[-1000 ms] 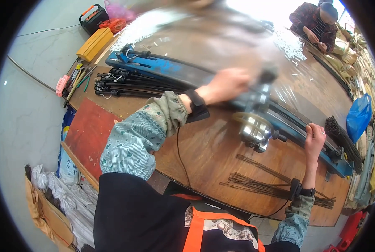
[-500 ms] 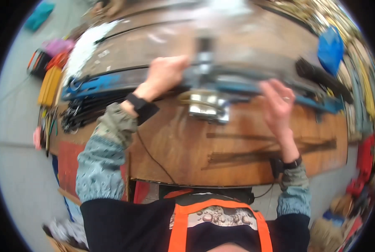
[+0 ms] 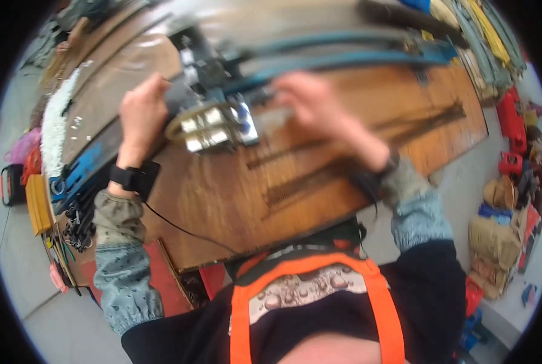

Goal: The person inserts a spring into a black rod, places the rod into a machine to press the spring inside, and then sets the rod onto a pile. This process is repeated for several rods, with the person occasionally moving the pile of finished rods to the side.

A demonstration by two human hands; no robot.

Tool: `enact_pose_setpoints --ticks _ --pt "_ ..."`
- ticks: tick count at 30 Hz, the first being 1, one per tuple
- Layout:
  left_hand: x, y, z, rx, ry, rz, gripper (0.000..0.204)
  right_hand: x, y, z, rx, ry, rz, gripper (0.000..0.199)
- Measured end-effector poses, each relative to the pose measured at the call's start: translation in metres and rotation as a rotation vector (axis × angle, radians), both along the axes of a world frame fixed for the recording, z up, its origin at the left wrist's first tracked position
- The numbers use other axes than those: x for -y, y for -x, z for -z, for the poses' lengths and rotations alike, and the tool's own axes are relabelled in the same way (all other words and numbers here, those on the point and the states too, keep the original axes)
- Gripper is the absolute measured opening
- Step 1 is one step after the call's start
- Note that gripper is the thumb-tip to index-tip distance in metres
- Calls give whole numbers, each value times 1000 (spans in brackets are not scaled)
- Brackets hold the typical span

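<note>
My left hand [image 3: 142,115] is curled closed beside the left side of a metal carriage-like device [image 3: 213,124]; what its fingers hold, if anything, is hidden. The device has bright plates, a brass-coloured curved part and a dark upright block, and sits across a long blue rail [image 3: 356,64]. My right hand [image 3: 316,106], smeared by motion, reaches in from the right, its fingertips close to the device's right side. Whether those fingers touch anything I cannot tell. Below that hand, thin dark comb-like strips [image 3: 301,185] lie on the wooden table [image 3: 204,206].
Dark rods and clips [image 3: 80,221] bunch at the table's left end, near a yellow case [image 3: 38,204]. White material [image 3: 57,130] lies along the far left edge. Folded cloth [image 3: 492,51] is stacked at the right. A thin cable [image 3: 186,230] crosses the near table.
The view has swung, so the device now appears further left and the table tilted. My right hand has moved in toward the device; my left hand stays on its left side.
</note>
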State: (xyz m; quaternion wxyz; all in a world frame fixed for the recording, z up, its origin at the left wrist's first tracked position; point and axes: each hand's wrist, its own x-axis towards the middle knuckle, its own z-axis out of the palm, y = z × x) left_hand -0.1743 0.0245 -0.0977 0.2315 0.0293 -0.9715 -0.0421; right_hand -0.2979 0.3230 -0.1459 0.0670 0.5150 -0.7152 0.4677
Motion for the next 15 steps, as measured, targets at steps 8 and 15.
enact_pose_setpoints --ticks 8,15 --pt "51 6 13 -234 285 144 7 -45 -51 -22 -283 -810 -108 29" --pt "78 -65 2 -258 454 -11 18 -42 -126 2 -360 -555 -257 30"
